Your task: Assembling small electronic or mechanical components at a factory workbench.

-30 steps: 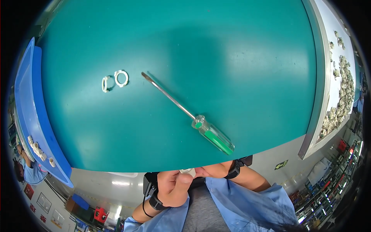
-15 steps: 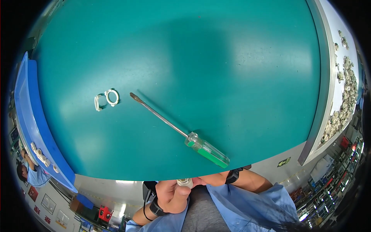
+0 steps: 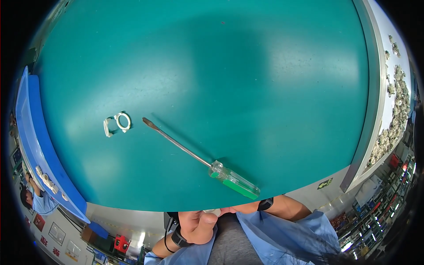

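Note:
My left hand (image 3: 194,226) is closed at the table's near edge, its thumb pressed over a small off-white round plastic part (image 3: 213,212). Against the same part, from the right, come the fingers of my right hand (image 3: 242,208); they look closed, but the table edge hides most of them. Just beyond my hands lies a flat-blade screwdriver (image 3: 234,180) with a clear and green handle, its tip pointing to the far left. Two small white plastic rings (image 3: 123,122) rest beyond that tip, one flat and one standing on edge.
The green tabletop (image 3: 265,110) spreads out before me. At its left stands a blue tray (image 3: 44,145) with several small white parts. Along the right, a metal-edged white tray (image 3: 375,101) holds a heap of small pale parts. A person (image 3: 39,198) sits at far left.
The table, rings and screwdriver sit slightly lower and further left in the picture. My hands stay together, with more of the round part now hidden by the table edge.

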Action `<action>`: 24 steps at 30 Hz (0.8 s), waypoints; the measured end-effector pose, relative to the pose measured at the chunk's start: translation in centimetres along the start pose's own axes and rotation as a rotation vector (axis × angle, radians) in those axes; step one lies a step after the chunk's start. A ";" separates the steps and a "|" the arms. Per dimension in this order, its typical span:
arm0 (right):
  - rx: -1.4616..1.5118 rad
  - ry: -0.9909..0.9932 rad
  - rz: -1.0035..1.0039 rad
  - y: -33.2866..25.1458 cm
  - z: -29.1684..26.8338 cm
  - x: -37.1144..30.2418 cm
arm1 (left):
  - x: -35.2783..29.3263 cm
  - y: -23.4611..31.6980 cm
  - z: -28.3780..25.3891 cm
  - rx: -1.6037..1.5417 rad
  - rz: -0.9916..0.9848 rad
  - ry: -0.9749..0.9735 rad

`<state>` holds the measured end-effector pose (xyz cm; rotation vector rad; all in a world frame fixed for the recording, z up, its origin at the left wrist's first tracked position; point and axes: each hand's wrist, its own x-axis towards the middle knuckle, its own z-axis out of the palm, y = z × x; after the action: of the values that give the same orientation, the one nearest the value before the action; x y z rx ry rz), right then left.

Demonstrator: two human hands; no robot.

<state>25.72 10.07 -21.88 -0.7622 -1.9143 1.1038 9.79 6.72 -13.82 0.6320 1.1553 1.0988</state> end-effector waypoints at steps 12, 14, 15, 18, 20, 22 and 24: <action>-0.340 0.202 -0.078 -1.6 -1.6 4.0 | 1.0 1.1 0.0 -0.047 -0.055 -0.052; -0.347 0.184 -0.112 -2.0 -2.4 4.1 | 1.2 0.6 0.0 -0.067 -0.009 -0.020; -0.347 0.084 -0.102 -2.9 -3.5 4.3 | 1.0 0.8 0.1 -0.077 0.004 -0.005; -0.395 -0.079 -0.097 -5.3 -7.0 3.6 | 0.4 2.6 -1.0 0.086 0.045 -0.264; -0.231 -0.210 -0.081 -7.2 -8.7 2.6 | 0.0 6.9 -0.5 0.479 0.247 -0.276; 0.020 -0.219 -0.113 -10.3 -12.0 3.0 | -1.3 13.5 1.2 0.899 0.440 -0.134; 0.069 -0.178 -0.230 -13.1 -16.3 3.2 | 0.0 18.1 2.2 1.020 0.554 -0.148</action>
<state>36.45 13.62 -4.04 -0.4050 -2.0404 1.1172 5.54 13.82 2.40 1.8770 1.4174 0.8152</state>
